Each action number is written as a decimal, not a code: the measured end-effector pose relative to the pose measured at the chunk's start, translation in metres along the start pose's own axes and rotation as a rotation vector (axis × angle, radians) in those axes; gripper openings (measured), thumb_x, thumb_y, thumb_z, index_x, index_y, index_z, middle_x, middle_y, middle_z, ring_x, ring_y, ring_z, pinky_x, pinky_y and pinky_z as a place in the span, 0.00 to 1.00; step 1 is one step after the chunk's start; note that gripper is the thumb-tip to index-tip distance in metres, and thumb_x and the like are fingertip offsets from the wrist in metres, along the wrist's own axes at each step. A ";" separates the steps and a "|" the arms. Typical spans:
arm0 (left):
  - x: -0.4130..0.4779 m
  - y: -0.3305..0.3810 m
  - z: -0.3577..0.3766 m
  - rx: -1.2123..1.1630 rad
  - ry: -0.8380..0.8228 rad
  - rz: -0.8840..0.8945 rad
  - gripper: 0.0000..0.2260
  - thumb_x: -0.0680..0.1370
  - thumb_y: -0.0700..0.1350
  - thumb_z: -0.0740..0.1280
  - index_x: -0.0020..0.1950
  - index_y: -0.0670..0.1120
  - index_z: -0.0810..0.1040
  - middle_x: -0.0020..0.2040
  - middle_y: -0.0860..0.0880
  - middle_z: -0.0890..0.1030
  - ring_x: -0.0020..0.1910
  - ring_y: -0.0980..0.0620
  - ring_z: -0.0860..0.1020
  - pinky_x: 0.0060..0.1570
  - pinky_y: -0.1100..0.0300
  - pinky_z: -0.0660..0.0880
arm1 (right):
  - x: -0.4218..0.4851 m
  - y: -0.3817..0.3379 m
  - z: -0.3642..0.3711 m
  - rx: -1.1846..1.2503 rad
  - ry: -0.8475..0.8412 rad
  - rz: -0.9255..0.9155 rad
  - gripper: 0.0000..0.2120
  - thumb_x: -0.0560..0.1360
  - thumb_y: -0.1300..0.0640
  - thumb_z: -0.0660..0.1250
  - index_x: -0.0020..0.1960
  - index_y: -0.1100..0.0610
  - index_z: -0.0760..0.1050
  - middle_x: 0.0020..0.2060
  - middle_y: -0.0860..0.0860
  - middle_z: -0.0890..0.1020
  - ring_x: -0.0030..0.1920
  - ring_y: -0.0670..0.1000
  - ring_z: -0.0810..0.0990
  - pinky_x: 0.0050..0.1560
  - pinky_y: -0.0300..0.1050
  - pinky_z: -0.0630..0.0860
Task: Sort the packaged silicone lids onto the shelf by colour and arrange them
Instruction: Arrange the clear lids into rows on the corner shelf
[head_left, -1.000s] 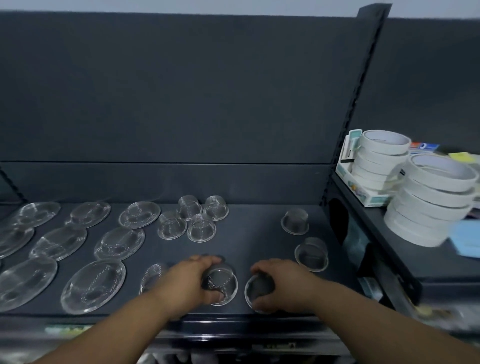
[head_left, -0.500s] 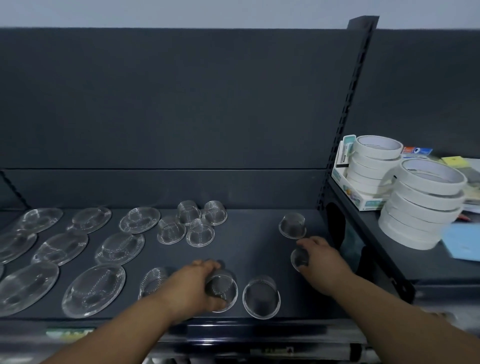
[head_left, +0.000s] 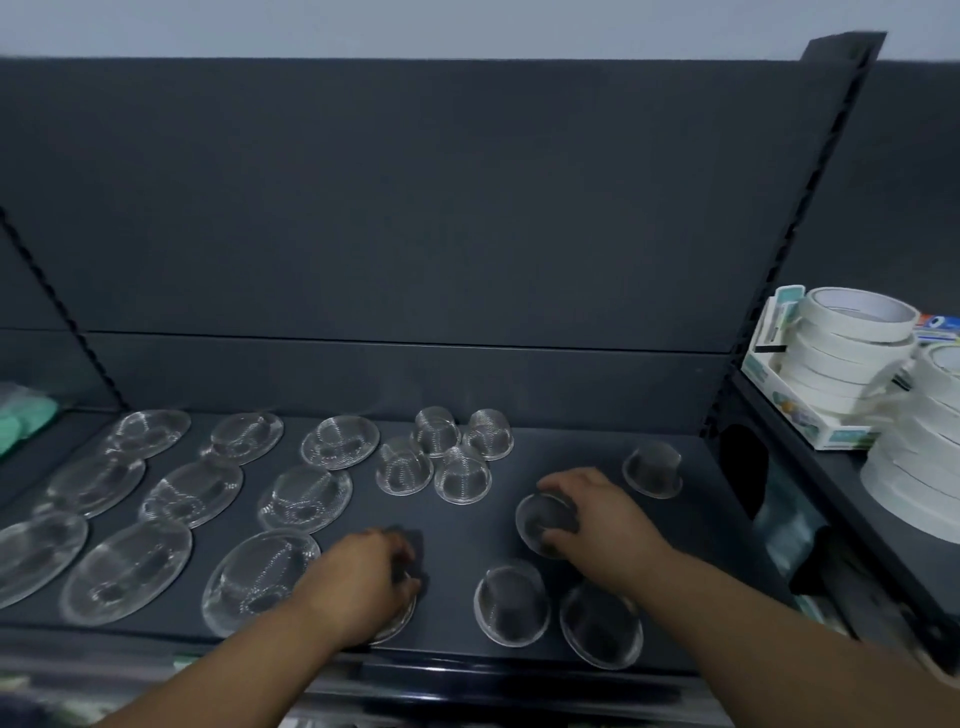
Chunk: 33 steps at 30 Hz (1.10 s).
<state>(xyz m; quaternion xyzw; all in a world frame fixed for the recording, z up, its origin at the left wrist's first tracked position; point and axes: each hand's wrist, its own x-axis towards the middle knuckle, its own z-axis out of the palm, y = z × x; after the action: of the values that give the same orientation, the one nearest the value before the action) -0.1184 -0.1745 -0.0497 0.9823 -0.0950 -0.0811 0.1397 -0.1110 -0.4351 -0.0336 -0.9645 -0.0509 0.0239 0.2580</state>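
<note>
Your right hand (head_left: 602, 519) curls its fingers round a small clear lid (head_left: 543, 525) on the shelf (head_left: 462, 540), while your left hand (head_left: 358, 582) grips a second lid (head_left: 401, 621) at the front edge, where a careless slide could drop it.

Nothing here is legible. The white-and-teal cardboard box (head_left: 831, 435) under the stack of white tape rolls (head_left: 852, 353) carries printing. So does a blue-and-red pack (head_left: 941, 325) just behind those rolls. On both, the lettering is too blurred and small to make out.
</note>
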 end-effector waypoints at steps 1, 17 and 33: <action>0.000 -0.004 0.000 -0.012 -0.006 0.005 0.13 0.74 0.55 0.67 0.58 0.54 0.78 0.59 0.53 0.78 0.58 0.54 0.77 0.55 0.65 0.70 | 0.003 -0.007 0.006 0.005 -0.012 -0.010 0.25 0.69 0.53 0.71 0.65 0.45 0.71 0.64 0.46 0.70 0.61 0.47 0.73 0.64 0.41 0.70; 0.038 -0.040 -0.005 -0.147 0.001 0.083 0.17 0.73 0.60 0.68 0.57 0.55 0.76 0.54 0.55 0.79 0.52 0.56 0.78 0.53 0.63 0.73 | 0.014 -0.055 0.053 -0.050 0.003 0.056 0.23 0.71 0.50 0.69 0.64 0.44 0.68 0.63 0.44 0.68 0.61 0.47 0.73 0.59 0.42 0.72; 0.118 -0.049 -0.028 -0.069 0.021 0.173 0.27 0.75 0.49 0.68 0.73 0.51 0.65 0.71 0.51 0.68 0.68 0.49 0.68 0.67 0.59 0.65 | 0.088 -0.065 0.051 -0.050 -0.040 0.085 0.32 0.73 0.48 0.69 0.73 0.46 0.61 0.72 0.48 0.65 0.70 0.50 0.66 0.70 0.43 0.64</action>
<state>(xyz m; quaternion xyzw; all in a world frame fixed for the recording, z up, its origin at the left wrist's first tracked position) 0.0093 -0.1463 -0.0532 0.9659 -0.1749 -0.0614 0.1807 -0.0329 -0.3440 -0.0472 -0.9712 -0.0153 0.0528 0.2316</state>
